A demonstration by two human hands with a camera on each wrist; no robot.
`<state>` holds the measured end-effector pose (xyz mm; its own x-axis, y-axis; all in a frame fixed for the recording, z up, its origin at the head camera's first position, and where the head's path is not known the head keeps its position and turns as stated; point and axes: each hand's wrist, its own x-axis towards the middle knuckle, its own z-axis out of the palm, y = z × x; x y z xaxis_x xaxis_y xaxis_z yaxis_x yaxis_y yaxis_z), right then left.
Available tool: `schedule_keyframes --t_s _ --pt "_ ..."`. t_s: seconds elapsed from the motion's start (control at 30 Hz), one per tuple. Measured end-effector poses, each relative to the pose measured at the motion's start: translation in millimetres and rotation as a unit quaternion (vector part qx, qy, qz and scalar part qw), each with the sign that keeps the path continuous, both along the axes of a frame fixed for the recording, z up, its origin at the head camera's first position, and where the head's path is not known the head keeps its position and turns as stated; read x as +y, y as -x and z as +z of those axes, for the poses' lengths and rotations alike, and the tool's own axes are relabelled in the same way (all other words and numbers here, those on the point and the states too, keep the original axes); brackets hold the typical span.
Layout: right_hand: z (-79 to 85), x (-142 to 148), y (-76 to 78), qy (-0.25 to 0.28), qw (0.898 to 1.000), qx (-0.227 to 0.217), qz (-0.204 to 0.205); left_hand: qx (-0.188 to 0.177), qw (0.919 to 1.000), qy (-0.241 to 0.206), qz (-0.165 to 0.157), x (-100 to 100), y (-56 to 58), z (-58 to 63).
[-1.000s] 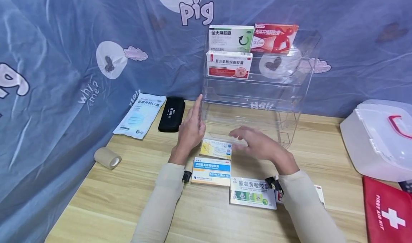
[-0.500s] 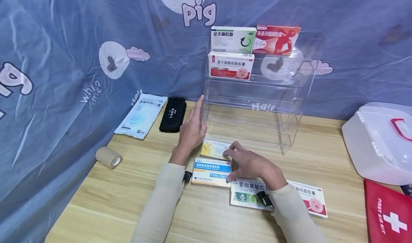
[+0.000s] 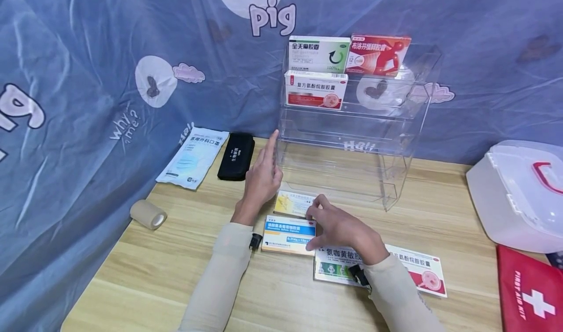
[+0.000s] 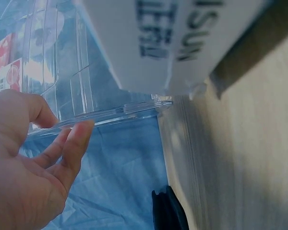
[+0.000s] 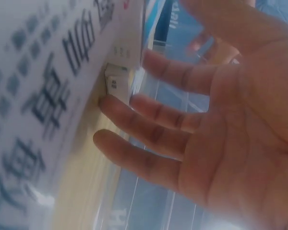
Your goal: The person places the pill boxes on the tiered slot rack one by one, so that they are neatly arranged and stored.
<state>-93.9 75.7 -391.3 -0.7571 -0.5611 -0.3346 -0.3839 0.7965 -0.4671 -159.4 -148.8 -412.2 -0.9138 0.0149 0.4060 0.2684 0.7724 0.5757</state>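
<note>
My left hand pinches the left side panel of a clear acrylic display rack, thumb on one face and fingers on the other, as the left wrist view shows. My right hand spans the right end of a blue-and-white medicine box lying flat, thumb at its near edge and index finger at its far edge. Just behind that box lies a yellow-and-white medicine box. Under my right wrist is a white-and-green medicine box, beside a red-and-white one partly hidden by the sleeve.
Three medicine boxes stand on the rack's upper tiers. To the left lie a mask packet, a black case and a tan bandage roll. A white storage bin and red first aid pouch sit at right.
My right hand has come down and toward me onto the right end of the blue-and-white medicine box. My left hand stays on the rack, and the boxes have not moved.
</note>
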Motion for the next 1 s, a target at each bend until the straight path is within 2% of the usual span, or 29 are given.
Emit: schedule_keyframes --t_s 0.43,0.67,0.83,1.0 --pt "-0.4 -9.4 -6.9 -0.017 0.999 0.025 -0.012 -0.006 1.0 0.0 -0.002 0.2 -0.3 0.9" --pt "0.2 -9.0 -3.6 -0.013 1.0 0.002 -0.027 -0.005 1.0 -0.001 -0.003 0.6 -0.2 1.3" --pt "-1.3 -4.5 0.6 0.014 0.999 -0.024 -0.02 -0.005 1.0 -0.001 -0.002 0.9 -0.3 1.6" --pt "-2.4 0.8 5.8 0.077 0.997 -0.03 0.003 -0.006 1.0 0.0 0.002 1.1 -1.1 2.0"
